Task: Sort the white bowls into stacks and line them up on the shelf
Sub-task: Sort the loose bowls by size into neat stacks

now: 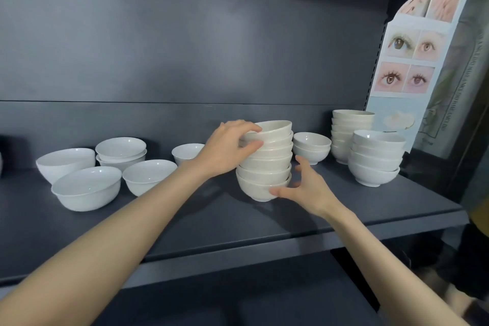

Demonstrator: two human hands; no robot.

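A tall stack of several cream bowls [267, 164] stands mid-shelf on the dark grey shelf [217, 219]. My left hand [230, 148] grips the tilted top bowl at its left rim. My right hand [304, 188] has its thumb on the bottom bowl and its fingers spread beside the stack's right side. Two finished stacks stand at the right: a cream one [346, 135] at the back and a white one [375, 159] in front. A pair of small white bowls [312, 147] sits behind the central stack.
Loose white bowls lie at the left: a large front one [87, 188], a tilted one [66, 163], a stacked pair [120, 152], one [148, 176] near my left arm, and a small one [186, 153]. A poster with eye pictures [412, 61] leans at the right.
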